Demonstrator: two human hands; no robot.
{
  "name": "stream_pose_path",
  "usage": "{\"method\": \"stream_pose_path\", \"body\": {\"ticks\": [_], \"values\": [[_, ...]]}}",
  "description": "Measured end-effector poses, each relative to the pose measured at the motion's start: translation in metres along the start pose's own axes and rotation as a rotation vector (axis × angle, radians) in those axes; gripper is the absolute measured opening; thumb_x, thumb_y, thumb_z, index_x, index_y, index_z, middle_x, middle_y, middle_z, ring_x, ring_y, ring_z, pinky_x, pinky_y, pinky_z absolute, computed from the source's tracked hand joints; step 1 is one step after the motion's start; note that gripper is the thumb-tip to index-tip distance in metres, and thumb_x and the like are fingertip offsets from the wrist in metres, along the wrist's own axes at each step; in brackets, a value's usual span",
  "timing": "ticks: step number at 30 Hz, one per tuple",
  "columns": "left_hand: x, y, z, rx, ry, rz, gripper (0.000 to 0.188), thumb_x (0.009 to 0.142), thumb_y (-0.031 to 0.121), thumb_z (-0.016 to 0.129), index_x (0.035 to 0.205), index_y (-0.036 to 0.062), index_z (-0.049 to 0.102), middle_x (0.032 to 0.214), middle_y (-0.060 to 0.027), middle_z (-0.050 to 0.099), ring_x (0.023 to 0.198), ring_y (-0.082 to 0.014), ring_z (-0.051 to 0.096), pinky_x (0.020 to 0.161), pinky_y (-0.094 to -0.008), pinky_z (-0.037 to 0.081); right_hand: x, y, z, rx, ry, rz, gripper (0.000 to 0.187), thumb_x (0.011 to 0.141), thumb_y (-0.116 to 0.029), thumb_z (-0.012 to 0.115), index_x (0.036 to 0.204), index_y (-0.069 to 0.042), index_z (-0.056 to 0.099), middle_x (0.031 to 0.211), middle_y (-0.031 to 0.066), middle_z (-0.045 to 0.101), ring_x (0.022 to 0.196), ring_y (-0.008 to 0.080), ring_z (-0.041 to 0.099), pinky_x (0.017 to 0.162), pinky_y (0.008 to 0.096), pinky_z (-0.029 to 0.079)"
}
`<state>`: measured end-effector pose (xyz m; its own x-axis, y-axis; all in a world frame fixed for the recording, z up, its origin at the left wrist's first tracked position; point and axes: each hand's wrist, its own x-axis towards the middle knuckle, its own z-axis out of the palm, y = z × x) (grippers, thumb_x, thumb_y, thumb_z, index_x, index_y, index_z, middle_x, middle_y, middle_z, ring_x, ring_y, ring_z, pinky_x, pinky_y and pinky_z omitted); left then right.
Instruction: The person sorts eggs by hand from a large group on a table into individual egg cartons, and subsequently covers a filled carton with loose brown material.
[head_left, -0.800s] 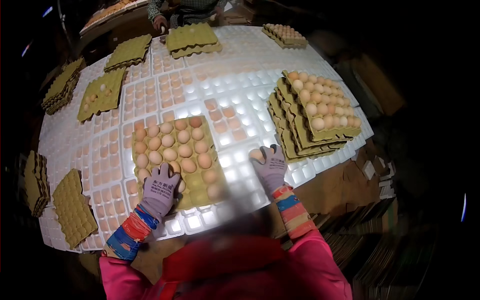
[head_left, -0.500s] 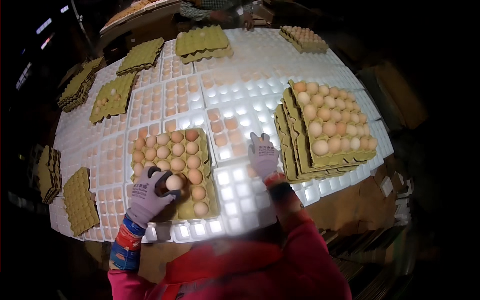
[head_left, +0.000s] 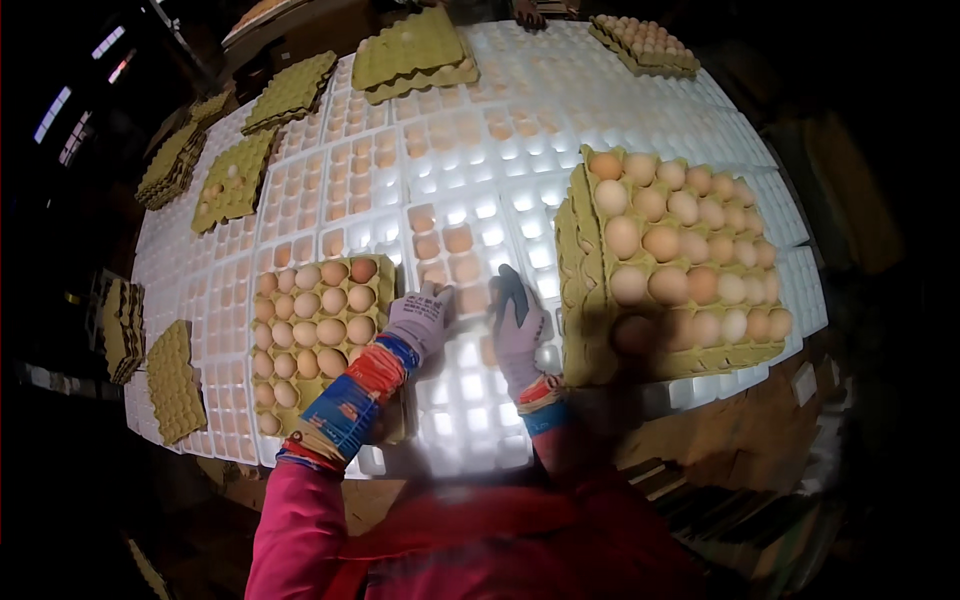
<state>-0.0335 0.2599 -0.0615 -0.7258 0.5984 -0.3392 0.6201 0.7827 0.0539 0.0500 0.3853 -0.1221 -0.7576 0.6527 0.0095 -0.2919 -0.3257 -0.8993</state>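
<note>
My left hand, in a grey glove with dark fingertips, reaches over a white moulded tray that holds several eggs. Its fingers are curled downward at the cells; whatever is between them is hidden. Beside it, my right hand is gloved too, fingers stretched forward and apart, with nothing seen in it. Under my left forearm lies a yellow-green pulp egg tray with rows of brown eggs, partly covered by the arm. Right of my right hand stands a stack of pulp trays topped with eggs.
White moulded trays cover the table, many with eggs. Pulp trays lie at the back and left, one with a few eggs. A filled egg stack stands far right. Another person's hand shows at the far edge.
My left hand has moved right, from the pulp tray to the white tray, and the egg in its fingers is no longer visible. The view has shifted. My right hand stays beside the stack.
</note>
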Motion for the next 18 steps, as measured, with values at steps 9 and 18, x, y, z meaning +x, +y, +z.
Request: {"method": "stream_pose_path", "body": {"ticks": [9,18], "values": [[-0.002,0.036,0.087,-0.962,0.577,0.083,0.051,0.084,0.006,0.054,0.134,0.0077,0.053,0.132,-0.0177,0.053,0.119,-0.0353,0.052,0.102,-0.0406,0.041,0.088,0.038,0.012,-1.176,-0.057,-0.507,0.035,0.081,-0.014,0.051,0.114,-0.013,0.061,0.111,0.0086,0.060,0.104,0.0304,0.054,0.100,0.0410,0.040],[-0.030,0.049,0.055,-0.694,0.341,0.334,0.059,0.082,0.005,0.058,0.140,0.0075,0.047,0.142,-0.0229,0.044,0.133,-0.0388,0.040,0.111,-0.0438,0.030,0.087,0.036,0.005,-0.954,0.027,-0.319,0.028,0.088,-0.016,0.051,0.111,-0.014,0.065,0.105,0.0113,0.065,0.105,0.0305,0.057,0.100,0.0445,0.038]]}}
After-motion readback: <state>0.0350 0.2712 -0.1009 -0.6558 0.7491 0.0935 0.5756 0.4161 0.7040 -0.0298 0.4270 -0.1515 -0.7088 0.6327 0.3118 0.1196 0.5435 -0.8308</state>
